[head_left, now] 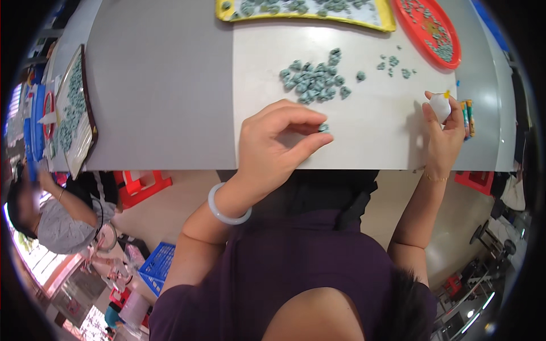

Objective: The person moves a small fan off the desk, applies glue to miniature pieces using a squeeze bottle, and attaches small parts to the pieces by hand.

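Tabletop, grey and white. Yellow-rimmed tray, many pieces. Red tray, many pieces. Left grip: thumb and fingertips nearly together, pinching one stone. Right grip: fingers curled round a white bottle. Pile of green stones: apparently left to handle; finished pieces cannot be told apart. Single green stone: between left thumb and fingertips, just nearer the person than the pile.

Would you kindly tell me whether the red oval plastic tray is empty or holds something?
It holds something: small grey-green pieces lie in the red oval plastic tray, red showing between them.
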`<state>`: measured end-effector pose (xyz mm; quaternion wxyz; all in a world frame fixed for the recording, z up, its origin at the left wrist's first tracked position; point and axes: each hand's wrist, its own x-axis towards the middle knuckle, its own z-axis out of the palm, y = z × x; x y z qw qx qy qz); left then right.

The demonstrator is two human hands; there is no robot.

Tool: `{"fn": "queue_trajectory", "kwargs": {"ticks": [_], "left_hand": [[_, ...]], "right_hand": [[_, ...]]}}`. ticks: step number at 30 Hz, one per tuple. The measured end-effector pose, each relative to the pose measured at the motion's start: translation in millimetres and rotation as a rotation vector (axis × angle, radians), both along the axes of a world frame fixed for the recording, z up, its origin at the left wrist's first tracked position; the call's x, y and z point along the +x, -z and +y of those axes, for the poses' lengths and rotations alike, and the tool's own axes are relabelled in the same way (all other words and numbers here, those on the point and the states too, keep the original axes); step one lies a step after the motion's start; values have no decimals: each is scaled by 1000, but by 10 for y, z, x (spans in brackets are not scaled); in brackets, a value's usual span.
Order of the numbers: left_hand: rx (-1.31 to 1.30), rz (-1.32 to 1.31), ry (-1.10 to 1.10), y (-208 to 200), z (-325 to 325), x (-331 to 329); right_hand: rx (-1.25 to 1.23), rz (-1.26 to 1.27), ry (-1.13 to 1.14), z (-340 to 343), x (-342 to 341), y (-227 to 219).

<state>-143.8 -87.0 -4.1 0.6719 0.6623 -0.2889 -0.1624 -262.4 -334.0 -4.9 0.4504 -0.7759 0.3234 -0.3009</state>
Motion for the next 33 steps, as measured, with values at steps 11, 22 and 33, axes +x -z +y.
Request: {"fn": "queue_trajectory", "kwargs": {"ticks": [11, 22, 33], "left_hand": [[14, -23, 60, 0, 10, -6], [58, -30, 49, 4, 60, -12], [-1, -17, -1, 10, 55, -9]], "right_hand": [[-647, -552, -65, -27, -271, -5], [-785, 177, -343, 255, 689, -71], [-728, 163, -534, 518, 317, -70]]}}
